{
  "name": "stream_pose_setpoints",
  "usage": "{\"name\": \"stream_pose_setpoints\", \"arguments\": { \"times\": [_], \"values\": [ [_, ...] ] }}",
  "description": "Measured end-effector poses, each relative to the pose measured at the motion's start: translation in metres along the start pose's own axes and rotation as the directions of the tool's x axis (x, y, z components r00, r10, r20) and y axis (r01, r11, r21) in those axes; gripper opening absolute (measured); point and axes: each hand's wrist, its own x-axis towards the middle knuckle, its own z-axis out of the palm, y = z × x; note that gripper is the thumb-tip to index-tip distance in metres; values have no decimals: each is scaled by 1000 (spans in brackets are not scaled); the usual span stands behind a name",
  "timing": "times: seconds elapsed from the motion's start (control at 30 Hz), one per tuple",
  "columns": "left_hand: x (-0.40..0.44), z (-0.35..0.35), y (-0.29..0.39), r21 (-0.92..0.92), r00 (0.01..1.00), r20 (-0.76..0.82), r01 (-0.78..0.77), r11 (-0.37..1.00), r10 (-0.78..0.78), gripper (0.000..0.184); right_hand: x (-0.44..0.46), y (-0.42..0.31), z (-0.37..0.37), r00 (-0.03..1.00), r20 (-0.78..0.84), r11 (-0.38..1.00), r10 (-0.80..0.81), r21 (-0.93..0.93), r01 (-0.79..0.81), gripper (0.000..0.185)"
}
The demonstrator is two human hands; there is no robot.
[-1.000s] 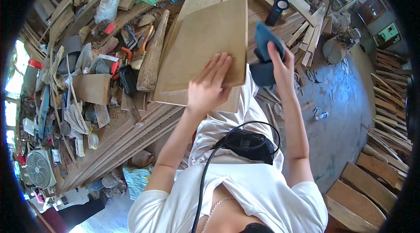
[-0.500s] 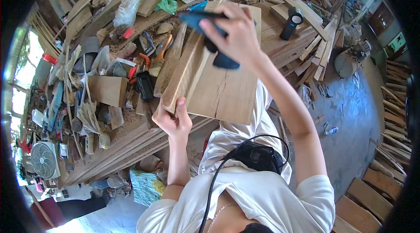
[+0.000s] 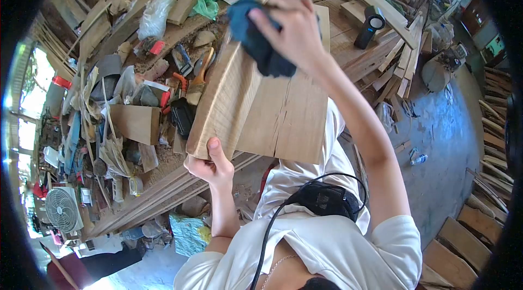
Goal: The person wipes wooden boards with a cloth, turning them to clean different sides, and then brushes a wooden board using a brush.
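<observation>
My left hand (image 3: 211,165) grips the near lower end of a thick light-brown wooden piece (image 3: 224,99), its thumb on top and fingers beneath. The piece is tilted and has a raised rail-like side. Beside that side lies a flat board (image 3: 294,118) with a dark crack; I cannot tell whether the two are joined. Bunched in my right hand (image 3: 297,31) is a dark blue cloth (image 3: 253,36), pressed against the upper part of the raised side. The cloth covers the wood under it.
Left of the wood, the cluttered bench holds a brush (image 3: 200,72), a black case (image 3: 181,116), a wooden block (image 3: 133,122) and plastic bags (image 3: 156,17). A black cylindrical device (image 3: 370,28) stands at the right. Scrap strips (image 3: 400,58) pile up beyond it; a fan (image 3: 64,209) stands lower left.
The cloth has spread out flatter against the raised side, and my right hand has shifted slightly. The wooden piece's near end has moved a little down and left with my left hand.
</observation>
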Motion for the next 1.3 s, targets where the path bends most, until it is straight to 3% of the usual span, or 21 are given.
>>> {"name": "stream_pose_setpoints", "arguments": {
  "times": [0.07, 0.13, 0.17, 0.27, 0.33, 0.43, 0.47, 0.53, 0.6, 0.67, 0.73, 0.8, 0.9, 0.93, 1.0, 1.1, 1.2, 1.23, 1.27, 1.3],
  "values": [
    [-2, 1, 0, 3, 1000, 16, -14, 1000, 14, 31, 9, 28, 11, 992, -126, 1000, -16, 19, 19, 41],
    [-5, -2, -3, 39, 1000, 13, -20, 999, 20, 31, 6, 12, 3, 995, -77, 998, -65, 4, 66, 40],
    [-6, -1, -4, 60, 1000, 13, -23, 998, 22, 31, 1, -5, -3, 998, -10, 990, -64, 123, 65, 41],
    [-2, 7, 2, 31, 998, -60, -9, 999, 11, 31, -18, -65, -21, 966, -34, 919, -256, 303, 254, 39],
    [-4, 3, -2, 75, 999, -39, -22, 997, 25, 32, -22, -74, -19, 967, -93, 892, -236, 375, 253, 34],
    [-5, 2, -5, 32, 997, -69, 41, 999, -39, 33, -1, -19, 3, 983, -39, 980, -182, 69, 184, 38],
    [-7, 3, -8, 35, 996, -83, 38, 999, -35, 33, 7, 6, 17, 993, -73, 996, -88, 7, 89, 40],
    [-8, 3, -12, 33, 994, -102, 26, 999, -22, 33, 29, 53, 38, 987, -161, 1000, -18, 16, 21, 41],
    [-10, 6, -12, 72, 992, -116, -31, 997, 39, 33, 37, 55, 43, 978, -175, 992, -112, -79, 100, 41],
    [-10, 8, -12, 69, 989, -145, -24, 997, 34, 32, 30, 17, 33, 989, -90, 989, -119, 72, 126, 41],
    [-10, 9, -11, 23, 982, -184, 43, 999, -38, 31, 14, -33, 19, 971, -67, 918, -228, 317, 238, 43],
    [-12, 10, -14, 77, 972, -233, -7, 997, 24, 30, -2, -79, 3, 946, -43, 842, -323, 443, 307, 36],
    [-17, 3, -28, 209, 955, -272, -62, 976, 118, 28, 4, -78, 6, 909, -41, 810, -415, 439, 389, 35],
    [-9, 5, -12, 65, 985, -175, 10, 998, 2, 30, 10, -68, 8, 909, -31, 835, -416, 383, 395, 34],
    [-12, 4, -17, -14, 972, -217, 95, 995, -95, 33, 31, -26, 25, 926, -34, 878, -377, 304, 369, 38],
    [-10, 9, -15, 13, 962, -263, 81, 997, -75, 35, 58, 34, 51, 942, -155, 920, -297, 217, 326, 39],
    [-20, -8, -27, 20, 990, -61, 130, 991, -128, 36, 52, 21, 48, 933, -55, 896, -355, 264, 356, 37],
    [-21, -6, -29, -14, 986, -95, 139, 990, -139, 36, 45, -7, 37, 913, -16, 846, -408, 368, 385, 27],
    [-24, -5, -35, 31, 988, -138, 75, 997, -70, 35, 35, -37, 41, 885, -185, 776, -426, 428, 463, 29],
    [-27, -7, -44, 81, 985, -174, 15, 997, -1, 33, 25, -70, 31, 859, -186, 746, -477, 431, 507, 31]
  ]
}}
